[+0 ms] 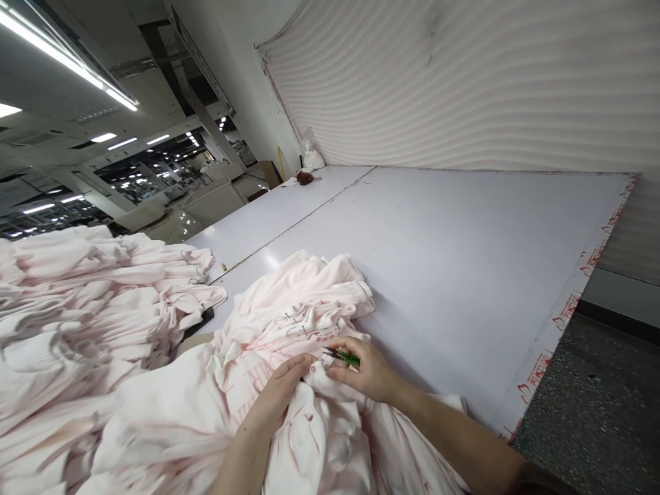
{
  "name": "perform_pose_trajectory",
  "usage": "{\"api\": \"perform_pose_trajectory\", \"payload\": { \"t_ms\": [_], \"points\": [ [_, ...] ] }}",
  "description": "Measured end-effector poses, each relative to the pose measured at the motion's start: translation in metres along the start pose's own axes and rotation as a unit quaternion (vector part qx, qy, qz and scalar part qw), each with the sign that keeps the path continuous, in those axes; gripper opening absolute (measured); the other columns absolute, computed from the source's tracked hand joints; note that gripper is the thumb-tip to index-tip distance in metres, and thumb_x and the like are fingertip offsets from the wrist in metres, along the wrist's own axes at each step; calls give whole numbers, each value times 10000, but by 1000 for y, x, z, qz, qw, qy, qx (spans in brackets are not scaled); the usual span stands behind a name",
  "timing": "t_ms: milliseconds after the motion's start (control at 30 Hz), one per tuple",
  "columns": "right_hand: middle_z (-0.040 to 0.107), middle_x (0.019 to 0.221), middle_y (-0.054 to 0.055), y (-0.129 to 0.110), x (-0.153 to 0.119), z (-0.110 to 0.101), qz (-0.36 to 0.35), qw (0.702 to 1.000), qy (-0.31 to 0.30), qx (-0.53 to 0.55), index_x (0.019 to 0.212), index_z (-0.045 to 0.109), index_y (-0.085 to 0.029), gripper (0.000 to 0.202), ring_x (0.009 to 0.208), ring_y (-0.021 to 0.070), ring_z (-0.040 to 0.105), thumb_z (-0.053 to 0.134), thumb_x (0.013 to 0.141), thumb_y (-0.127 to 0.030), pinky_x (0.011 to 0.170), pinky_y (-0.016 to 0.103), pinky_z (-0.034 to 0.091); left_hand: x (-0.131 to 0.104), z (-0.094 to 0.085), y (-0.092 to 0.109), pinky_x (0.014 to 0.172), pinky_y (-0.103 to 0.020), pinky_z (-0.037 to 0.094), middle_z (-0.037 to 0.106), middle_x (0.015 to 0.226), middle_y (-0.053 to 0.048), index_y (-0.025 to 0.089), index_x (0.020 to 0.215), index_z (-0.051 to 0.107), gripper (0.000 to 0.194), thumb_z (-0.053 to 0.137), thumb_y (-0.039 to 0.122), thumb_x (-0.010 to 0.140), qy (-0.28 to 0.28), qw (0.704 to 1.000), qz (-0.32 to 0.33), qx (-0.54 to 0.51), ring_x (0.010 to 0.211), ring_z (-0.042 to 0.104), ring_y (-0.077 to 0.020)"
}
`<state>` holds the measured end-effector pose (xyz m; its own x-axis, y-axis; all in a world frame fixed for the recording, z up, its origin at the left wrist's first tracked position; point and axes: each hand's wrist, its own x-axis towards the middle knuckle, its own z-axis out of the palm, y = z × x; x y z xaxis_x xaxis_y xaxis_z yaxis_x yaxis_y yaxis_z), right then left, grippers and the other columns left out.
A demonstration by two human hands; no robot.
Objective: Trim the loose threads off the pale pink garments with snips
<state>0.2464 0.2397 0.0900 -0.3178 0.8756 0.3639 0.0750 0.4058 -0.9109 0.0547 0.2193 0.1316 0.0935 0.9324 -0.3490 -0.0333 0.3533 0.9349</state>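
A pale pink garment (320, 440) with red print and small dark embroidered marks lies bunched in front of me. My left hand (289, 381) pinches a fold of it, close beside a small pink spiral mark. In my right hand (368, 371) are green-handled thread snips (348, 357), their dark blades pointing left just above the fold. The fingers of that hand are curled round the handle, and its lower fingers rest against the cloth. A narrow gap separates the blade tips from my left fingertips.
A big heap of pale pink garments (103, 295) spreads over the left side. The white table (464, 261) reaches back to a rippled white sheet (464, 82), with red-printed tape along its right edge. A brown tangled bundle (304, 177) and a plastic bag (312, 155) sit at the far corner.
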Motion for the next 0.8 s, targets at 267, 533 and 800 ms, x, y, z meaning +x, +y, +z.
{"api": "perform_pose_trajectory", "payload": {
  "t_ms": [267,533,800],
  "points": [
    [488,629,-45,1,11,17,115,944,18,309,707,569,-191,260,568,101,426,728,712,-397,540,234,349,-18,14,-14,504,-204,445,549,661,32,180,886,659,363,645,530,786,31,967,140,212,533,503,-103],
    [593,812,12,1,-28,-14,79,988,0,130,857,690,-174,263,769,167,560,732,757,-413,722,282,445,-27,15,-48,475,-168,462,623,869,-35,213,882,565,54,534,168,876,144,791,460,377,692,614,-123],
    [708,882,54,-19,-53,-18,20,1000,-20,13,1023,767,-237,221,820,190,650,637,849,-278,758,292,505,-29,14,-52,621,-200,552,602,965,-65,192,987,562,276,505,-22,822,175,644,602,439,871,655,-148]
  ]
}}
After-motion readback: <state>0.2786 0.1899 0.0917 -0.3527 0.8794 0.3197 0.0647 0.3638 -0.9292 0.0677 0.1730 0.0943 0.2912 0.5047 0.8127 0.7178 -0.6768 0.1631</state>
